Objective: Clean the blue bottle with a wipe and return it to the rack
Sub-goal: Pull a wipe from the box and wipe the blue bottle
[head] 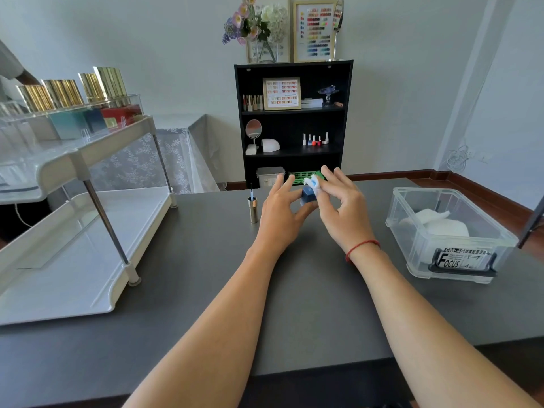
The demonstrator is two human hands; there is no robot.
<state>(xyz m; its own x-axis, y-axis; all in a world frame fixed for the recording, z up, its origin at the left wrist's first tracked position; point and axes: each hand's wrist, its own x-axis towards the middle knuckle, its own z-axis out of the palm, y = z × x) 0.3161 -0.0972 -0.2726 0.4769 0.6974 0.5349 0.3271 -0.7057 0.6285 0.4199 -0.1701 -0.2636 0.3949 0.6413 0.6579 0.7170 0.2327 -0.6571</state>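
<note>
A small square blue bottle (pixel 308 195) is held above the dark table between both hands. My left hand (pixel 281 213) grips it from the left and below with thumb and fingers. My right hand (pixel 341 207) pinches a white wipe (pixel 312 181) against the bottle's top right side, its other fingers spread. The bottle's gold cap with its brush (pixel 253 208) stands upright on the table just left of my left hand. The white two-tier rack (pixel 88 160) stands at the left; its top tier carries several gold-capped bottles (pixel 70 92) in a clear holder.
A clear plastic box (pixel 450 234) holding white wipes sits on the table at the right. A black shelf unit (pixel 294 122) stands against the far wall. A person's sleeve (pixel 8 69) shows at the far left behind the rack.
</note>
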